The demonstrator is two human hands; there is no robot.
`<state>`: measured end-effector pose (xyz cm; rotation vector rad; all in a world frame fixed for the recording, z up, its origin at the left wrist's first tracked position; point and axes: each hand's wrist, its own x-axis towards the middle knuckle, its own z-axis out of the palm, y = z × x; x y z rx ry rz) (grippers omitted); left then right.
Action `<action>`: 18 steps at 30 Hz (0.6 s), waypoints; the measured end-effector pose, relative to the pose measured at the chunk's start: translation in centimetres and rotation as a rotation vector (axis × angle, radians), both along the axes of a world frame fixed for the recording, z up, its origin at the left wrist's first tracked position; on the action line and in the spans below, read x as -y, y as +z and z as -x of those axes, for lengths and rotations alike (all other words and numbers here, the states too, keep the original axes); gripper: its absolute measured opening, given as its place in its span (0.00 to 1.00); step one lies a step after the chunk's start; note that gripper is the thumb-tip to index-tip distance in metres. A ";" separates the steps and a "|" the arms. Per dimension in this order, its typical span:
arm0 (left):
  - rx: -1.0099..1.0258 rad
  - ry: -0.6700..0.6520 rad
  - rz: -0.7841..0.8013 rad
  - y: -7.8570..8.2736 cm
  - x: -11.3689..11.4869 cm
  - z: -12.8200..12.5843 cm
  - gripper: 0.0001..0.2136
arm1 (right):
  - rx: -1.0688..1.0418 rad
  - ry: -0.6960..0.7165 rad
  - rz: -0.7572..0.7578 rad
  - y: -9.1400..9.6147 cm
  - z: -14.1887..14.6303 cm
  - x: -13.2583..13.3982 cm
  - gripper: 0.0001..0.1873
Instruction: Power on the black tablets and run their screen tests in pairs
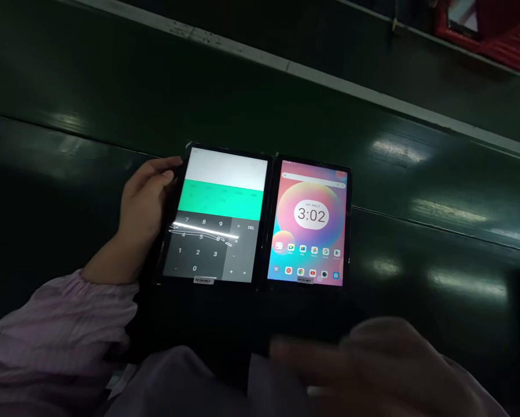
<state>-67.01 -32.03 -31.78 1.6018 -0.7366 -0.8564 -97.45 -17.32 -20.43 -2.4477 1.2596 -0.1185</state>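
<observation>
Two tablets lie side by side on a dark green surface. The left tablet (pixel 214 217) shows a calculator screen with a green band and number keys. The right tablet (pixel 309 223) shows a colourful home screen reading 3:02. My left hand (pixel 144 202) grips the left tablet by its left edge, fingers curled round it, a pink sleeve at the wrist. My right hand (pixel 373 370) hovers low in the foreground below the right tablet, smeared by motion, with fingers pointing left and touching neither tablet.
The dark green surface (pixel 437 243) runs across the view like a conveyor belt, with light reflections on it. A pale metal rail (pixel 329 81) crosses diagonally behind. A red crate (pixel 494 29) sits at the top right corner.
</observation>
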 end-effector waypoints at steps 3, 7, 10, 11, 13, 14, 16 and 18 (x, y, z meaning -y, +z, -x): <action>-0.030 -0.022 -0.008 -0.2 0.0 -0.3 0.07 | 0.109 0.037 -0.072 -0.1 -0.5 2.3 0.17; -0.008 -0.020 -0.004 0.0 0.0 -0.4 0.07 | 0.044 0.065 -0.070 -1.2 -1.3 4.3 0.15; -0.003 -0.025 0.009 0.1 -0.2 -0.2 0.07 | -0.025 0.052 -0.077 -1.9 -1.7 4.1 0.12; -0.011 -0.029 0.010 0.2 -0.2 -0.2 0.07 | -0.018 0.057 -0.084 -2.0 -1.8 3.8 0.12; -0.020 -0.032 -0.001 0.3 -0.2 -0.1 0.07 | 0.034 0.086 -0.095 -1.9 -1.8 2.9 0.13; -0.020 -0.025 -0.011 0.4 -0.2 0.0 0.08 | 0.061 0.101 -0.098 -1.8 -1.4 2.4 0.13; 0.007 -0.009 -0.030 0.7 -0.3 0.3 0.08 | 0.075 0.102 -0.089 -1.3 0.7 1.9 0.15; 0.045 -0.011 -0.030 0.9 -0.5 0.5 0.08 | 0.029 0.018 -0.062 -0.6 5.0 2.2 0.18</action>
